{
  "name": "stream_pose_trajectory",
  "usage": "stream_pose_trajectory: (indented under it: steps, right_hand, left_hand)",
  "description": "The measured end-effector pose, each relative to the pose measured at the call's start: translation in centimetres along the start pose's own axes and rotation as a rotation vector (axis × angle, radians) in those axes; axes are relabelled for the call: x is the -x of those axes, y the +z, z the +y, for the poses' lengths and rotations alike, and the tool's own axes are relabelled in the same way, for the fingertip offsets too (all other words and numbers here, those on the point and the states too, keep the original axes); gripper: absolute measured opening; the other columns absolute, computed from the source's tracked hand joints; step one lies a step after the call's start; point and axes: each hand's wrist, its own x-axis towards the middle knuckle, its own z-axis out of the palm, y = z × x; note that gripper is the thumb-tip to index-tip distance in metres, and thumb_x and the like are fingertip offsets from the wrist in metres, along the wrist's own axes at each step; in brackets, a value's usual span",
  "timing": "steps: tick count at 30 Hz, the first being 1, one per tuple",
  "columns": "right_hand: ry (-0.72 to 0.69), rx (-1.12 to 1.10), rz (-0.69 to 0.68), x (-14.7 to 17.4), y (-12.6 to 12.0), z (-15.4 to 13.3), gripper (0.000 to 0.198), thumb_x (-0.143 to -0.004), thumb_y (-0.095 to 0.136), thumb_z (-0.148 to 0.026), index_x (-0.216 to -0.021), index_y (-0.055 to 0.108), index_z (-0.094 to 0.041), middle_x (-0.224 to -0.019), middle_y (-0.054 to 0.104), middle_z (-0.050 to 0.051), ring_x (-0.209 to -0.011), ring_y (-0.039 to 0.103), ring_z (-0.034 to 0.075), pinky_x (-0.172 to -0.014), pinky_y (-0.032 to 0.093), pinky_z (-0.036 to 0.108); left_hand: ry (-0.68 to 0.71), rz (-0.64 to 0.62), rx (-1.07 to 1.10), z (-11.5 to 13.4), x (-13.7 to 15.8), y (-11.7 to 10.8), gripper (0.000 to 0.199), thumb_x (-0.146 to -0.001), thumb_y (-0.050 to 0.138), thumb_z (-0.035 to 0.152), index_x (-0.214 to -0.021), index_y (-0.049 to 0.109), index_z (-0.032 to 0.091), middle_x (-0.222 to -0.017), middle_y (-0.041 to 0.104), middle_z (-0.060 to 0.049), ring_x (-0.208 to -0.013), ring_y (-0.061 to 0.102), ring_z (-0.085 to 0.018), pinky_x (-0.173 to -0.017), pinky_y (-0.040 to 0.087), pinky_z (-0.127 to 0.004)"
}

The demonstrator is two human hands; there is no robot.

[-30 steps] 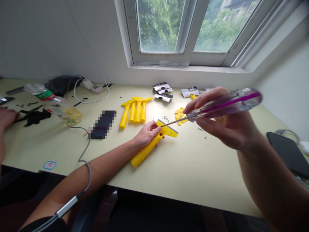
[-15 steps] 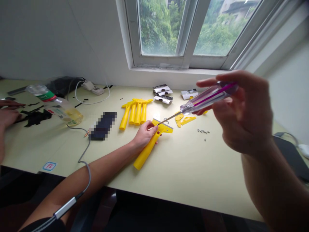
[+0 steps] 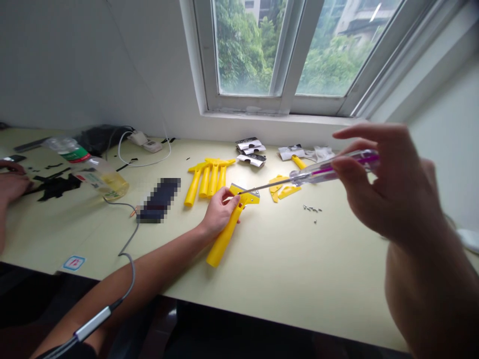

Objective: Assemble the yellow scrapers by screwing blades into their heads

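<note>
My left hand [image 3: 220, 212] is closed round the head of a yellow scraper [image 3: 225, 240], which has a grey blade edge and a long handle slanting down toward me. In my right hand [image 3: 389, 184] is a screwdriver [image 3: 318, 170] with a clear and purple handle, gripped between thumb and fingers. Its shaft slopes down to the left, and the tip meets the scraper head close to my left thumb. Small screws [image 3: 311, 208] lie to the right on the table, and yellow plates [image 3: 284, 188] rest behind the shaft.
Several yellow scraper handles [image 3: 211, 177] lie behind my left hand. Folded packaging cards [image 3: 250, 151] sit near the window. To the left are a blurred-out dark object [image 3: 160, 199], a tilted bottle [image 3: 92, 169], cables and another person's hand [image 3: 15, 182].
My right hand has dropped and shifted slightly right, so the screwdriver lies flatter. The scraper has moved a little left in my left hand.
</note>
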Motion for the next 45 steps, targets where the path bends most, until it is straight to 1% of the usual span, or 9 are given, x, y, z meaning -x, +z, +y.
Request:
stream_pose_trajectory:
  steps: [4, 8, 19, 22, 26, 30, 37, 41, 45]
  right_hand:
    - [-0.101, 0.102, -0.223, 0.2, -0.2, 0.3, 0.057, -0.086, 0.057, -0.029, -0.139, 0.035, -0.032, -0.119, 0.056, 0.009, -0.085, 0.062, 0.022, -0.066, 0.054, 0.036]
    - [-0.038, 0.231, -0.095, 0.2, -0.5, 0.1, 0.045, -0.085, 0.06, -0.034, -0.128, 0.048, -0.031, -0.092, 0.063, 0.004, -0.067, 0.06, 0.019, -0.058, 0.052, 0.033]
    - [-0.09, 0.157, -0.213, 0.1, -0.3, 0.5, 0.056, -0.086, 0.057, -0.036, -0.138, 0.039, -0.029, -0.116, 0.06, 0.008, -0.081, 0.064, 0.022, -0.062, 0.052, 0.034]
    - [-0.015, 0.275, -0.109, 0.1, -0.3, 0.5, 0.043, -0.086, 0.06, -0.04, -0.126, 0.052, -0.026, -0.087, 0.065, 0.004, -0.062, 0.061, 0.018, -0.051, 0.048, 0.03]
    - [0.007, 0.142, -0.216, -0.1, -0.2, 0.8, 0.051, -0.089, 0.054, -0.036, -0.137, 0.039, -0.025, -0.124, 0.057, 0.011, -0.071, 0.062, 0.016, -0.058, 0.053, 0.03]
    - [0.039, 0.276, -0.103, -0.2, 0.1, 1.1, 0.04, -0.087, 0.058, -0.04, -0.124, 0.051, -0.025, -0.093, 0.066, 0.005, -0.063, 0.062, 0.016, -0.056, 0.051, 0.03]
    - [0.011, 0.256, -0.131, -0.2, 0.0, 1.6, 0.034, -0.085, 0.061, -0.041, -0.114, 0.054, -0.025, -0.088, 0.067, 0.003, -0.063, 0.064, 0.017, -0.056, 0.052, 0.03]
    - [-0.076, 0.107, -0.226, -0.2, 0.1, 1.9, 0.047, -0.087, 0.058, -0.035, -0.13, 0.041, -0.026, -0.113, 0.063, 0.008, -0.079, 0.067, 0.019, -0.069, 0.055, 0.033]
    - [-0.002, 0.239, -0.089, -0.2, 0.4, 1.8, 0.038, -0.085, 0.063, -0.036, -0.118, 0.051, -0.023, -0.093, 0.066, 0.004, -0.069, 0.066, 0.017, -0.06, 0.054, 0.03]
  left_hand:
    - [0.025, 0.013, -0.037, -0.4, -0.1, -0.1, 0.037, -0.076, 0.069, 0.049, -0.084, 0.049, 0.02, -0.082, 0.062, -0.003, -0.072, 0.064, -0.019, -0.042, 0.053, -0.023]
    - [0.057, 0.002, -0.063, -0.4, 0.0, -0.1, 0.035, -0.078, 0.067, 0.048, -0.086, 0.049, 0.02, -0.083, 0.06, -0.004, -0.076, 0.063, -0.02, -0.042, 0.053, -0.024]
    - [0.075, 0.048, -0.049, -0.5, -0.3, -0.2, 0.037, -0.077, 0.068, 0.05, -0.082, 0.047, 0.02, -0.081, 0.058, -0.003, -0.074, 0.062, -0.019, -0.041, 0.053, -0.023]
    - [0.062, 0.05, -0.038, -0.6, -0.3, -0.2, 0.037, -0.076, 0.069, 0.05, -0.082, 0.048, 0.02, -0.08, 0.06, -0.003, -0.073, 0.062, -0.019, -0.041, 0.053, -0.023]
    - [0.047, 0.069, -0.043, -0.6, -0.2, -0.1, 0.037, -0.076, 0.068, 0.049, -0.082, 0.047, 0.02, -0.078, 0.061, -0.003, -0.067, 0.061, -0.017, -0.04, 0.054, -0.025]
    - [0.045, 0.072, -0.048, -0.6, -0.3, -0.1, 0.036, -0.077, 0.068, 0.047, -0.082, 0.046, 0.019, -0.078, 0.061, -0.003, -0.067, 0.061, -0.017, -0.04, 0.053, -0.024]
    - [0.056, 0.076, -0.067, -0.6, -0.3, -0.1, 0.036, -0.077, 0.068, 0.047, -0.081, 0.046, 0.019, -0.078, 0.061, -0.004, -0.067, 0.061, -0.017, -0.04, 0.052, -0.023]
    - [0.054, 0.085, -0.057, -0.5, -0.4, -0.2, 0.037, -0.075, 0.069, 0.048, -0.081, 0.047, 0.019, -0.078, 0.061, -0.004, -0.066, 0.062, -0.017, -0.039, 0.051, -0.023]
    - [0.06, 0.083, -0.069, -0.6, -0.4, -0.2, 0.037, -0.075, 0.069, 0.048, -0.08, 0.047, 0.019, -0.078, 0.061, -0.004, -0.069, 0.062, -0.018, -0.039, 0.052, -0.023]
